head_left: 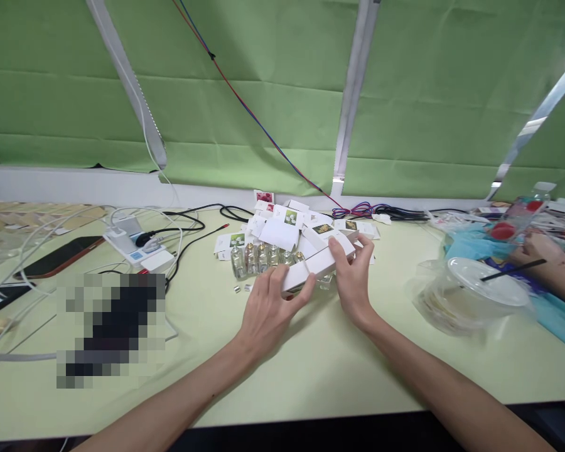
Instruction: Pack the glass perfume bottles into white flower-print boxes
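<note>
White carton, long and narrow, sits tilted between both hands just above the counter, its far end higher than its near end. No writing on it can be read; its faces look plain white. The left hand grips the carton's near, lower end, thumb on the side and fingers curled beneath. The right hand closes over the far, upper end, fingertips on top and thumb along the edge.

Just beyond the left hand stands a row of small glass bottles, touching or almost touching one another, with two tiny caps lying on the counter in front of them. Behind the carton and both hands lies a heap of small white boxes, several bearing little flower pictures in green, yellow and pink; any lettering on them is too small to make out.

Well to the right of the right hand sits a clear plastic lidded cup with a black straw, and another person's hand rests past it.
</note>
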`<state>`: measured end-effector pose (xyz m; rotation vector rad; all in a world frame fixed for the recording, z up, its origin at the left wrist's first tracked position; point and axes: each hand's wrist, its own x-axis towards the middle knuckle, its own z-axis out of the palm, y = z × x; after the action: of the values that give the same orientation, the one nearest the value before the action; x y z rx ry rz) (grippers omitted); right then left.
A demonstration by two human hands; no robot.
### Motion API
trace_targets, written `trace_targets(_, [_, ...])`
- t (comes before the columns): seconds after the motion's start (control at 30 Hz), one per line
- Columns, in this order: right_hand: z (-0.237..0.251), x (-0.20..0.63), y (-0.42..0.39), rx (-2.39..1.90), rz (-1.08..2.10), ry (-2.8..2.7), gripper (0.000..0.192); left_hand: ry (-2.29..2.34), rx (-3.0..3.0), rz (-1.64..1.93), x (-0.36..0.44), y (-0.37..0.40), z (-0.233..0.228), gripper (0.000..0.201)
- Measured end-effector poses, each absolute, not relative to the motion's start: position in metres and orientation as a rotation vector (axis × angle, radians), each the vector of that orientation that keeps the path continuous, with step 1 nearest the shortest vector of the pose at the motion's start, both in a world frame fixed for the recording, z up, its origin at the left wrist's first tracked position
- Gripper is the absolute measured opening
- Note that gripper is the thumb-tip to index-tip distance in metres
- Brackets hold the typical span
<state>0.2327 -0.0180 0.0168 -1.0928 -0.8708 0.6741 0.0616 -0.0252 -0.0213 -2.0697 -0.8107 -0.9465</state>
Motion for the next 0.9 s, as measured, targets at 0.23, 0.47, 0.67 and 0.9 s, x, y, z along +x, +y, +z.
trace_targets(0.23, [0.016, 0.233, -0.018, -1.077, 0.693, -0.857, 0.069, -0.846, -2.089, -0.971, 0.060, -0.023, -0.024, 0.077])
trace_targets(0.47, [0.017, 0.233, -0.018, -1.044, 0.702, -0.845, 0.064, -0.917, -2.066, -1.023, 0.058, -0.019, -0.024, 0.080])
trace_targets(0.67, [0.017, 0.232, -0.020, -0.999, 0.694, -0.832, 0.058, -0.977, -2.097, -1.087, 0.055, -0.018, -0.016, 0.075])
trace_targets(0.9, [0.017, 0.231, -0.019, -0.923, 0.668, -0.857, 0.058, -0.986, -2.130, -1.107, 0.052, -0.015, -0.014, 0.072])
